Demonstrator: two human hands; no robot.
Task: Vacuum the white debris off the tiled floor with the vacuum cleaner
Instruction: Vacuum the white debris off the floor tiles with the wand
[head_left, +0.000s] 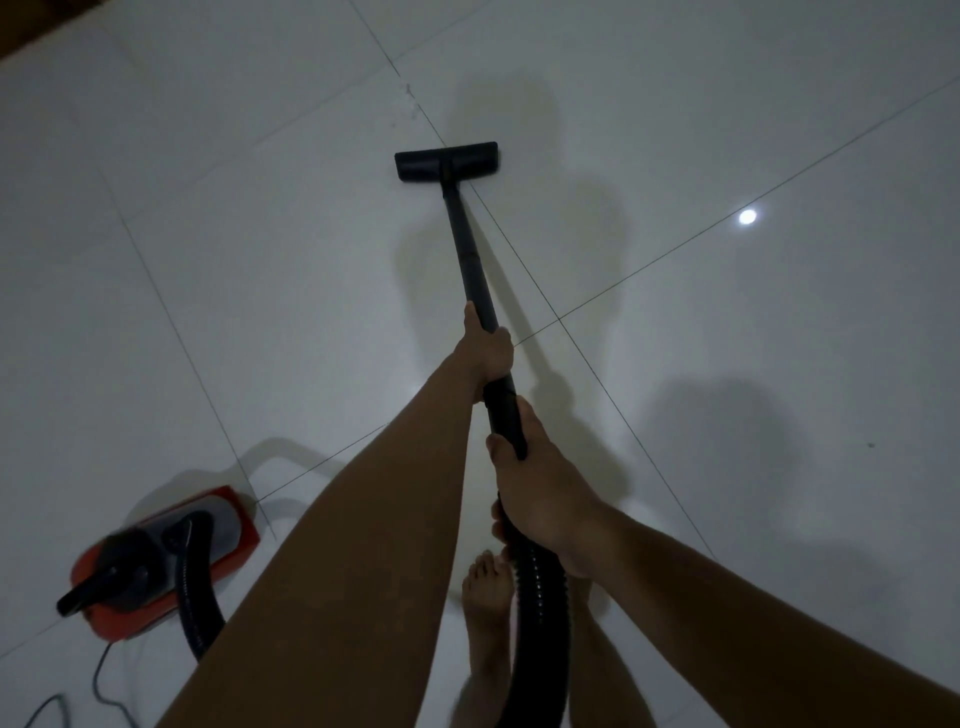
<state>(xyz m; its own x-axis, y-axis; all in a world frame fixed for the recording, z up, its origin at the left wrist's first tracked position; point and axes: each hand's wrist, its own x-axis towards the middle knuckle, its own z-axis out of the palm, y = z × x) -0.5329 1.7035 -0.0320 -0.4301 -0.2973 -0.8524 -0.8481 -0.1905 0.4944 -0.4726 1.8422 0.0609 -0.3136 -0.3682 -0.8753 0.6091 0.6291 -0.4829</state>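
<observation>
A black vacuum wand (465, 244) runs from my hands out to a flat black floor head (447, 161) resting on the white tiled floor (260, 260). My left hand (485, 351) grips the wand halfway down. My right hand (535, 493) grips the handle end where the ribbed black hose (537, 613) begins. Faint white specks of debris (410, 98) lie along a grout line just beyond the floor head. The red and black vacuum body (166, 561) sits on the floor at lower left, its hose curving out of it.
A dark power cord (98, 680) trails from the vacuum body at the bottom left. My bare foot (485, 587) stands beside the hose. A bright lamp reflection (747, 216) shines on the tiles at right. A tiny dark speck (871, 445) lies at far right.
</observation>
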